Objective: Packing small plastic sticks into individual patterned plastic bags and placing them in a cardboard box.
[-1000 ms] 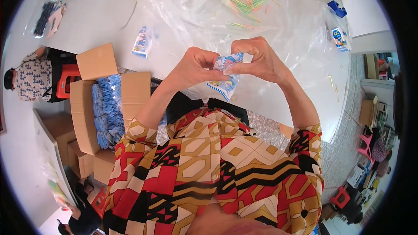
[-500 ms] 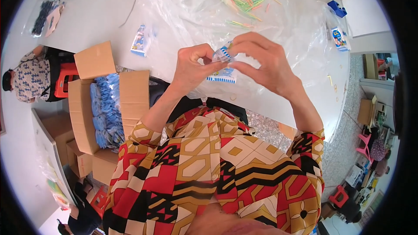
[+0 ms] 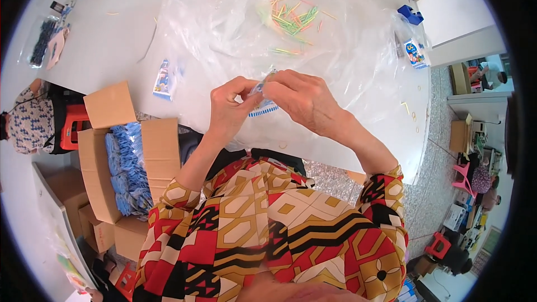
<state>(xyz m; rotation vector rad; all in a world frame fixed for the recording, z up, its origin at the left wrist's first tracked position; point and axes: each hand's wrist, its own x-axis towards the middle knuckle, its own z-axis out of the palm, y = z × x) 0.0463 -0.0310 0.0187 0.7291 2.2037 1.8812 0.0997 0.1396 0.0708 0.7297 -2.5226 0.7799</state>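
Note:
Over the near part of the white table, my left hand (image 3: 226, 106) and my right hand (image 3: 306, 100) meet, each with its fingers pinched on a small clear plastic packet (image 3: 257, 88) with blue markings. Fingers cover most of that packet. Just under my hands lies another packet (image 3: 263, 111), its blue-striped edge showing. Beyond my hands, thin green, yellow and pink sticks (image 3: 293, 20) are heaped on a crumpled clear plastic sheet (image 3: 218, 28). A blue-and-white packet (image 3: 162, 83) rests on the table to the left of my left hand.
At my left stands an open cardboard box (image 3: 160, 148) full of blue packets (image 3: 128, 168). A blue-and-white packet (image 3: 414, 53) and a dark blue holder (image 3: 410, 15) are near the right table edge. A person in a patterned shirt (image 3: 33, 117) sits at far left.
My right hand's fingers have closed in toward my left hand, covering more of the packet. The whole view has shifted, so the table contents appear further left.

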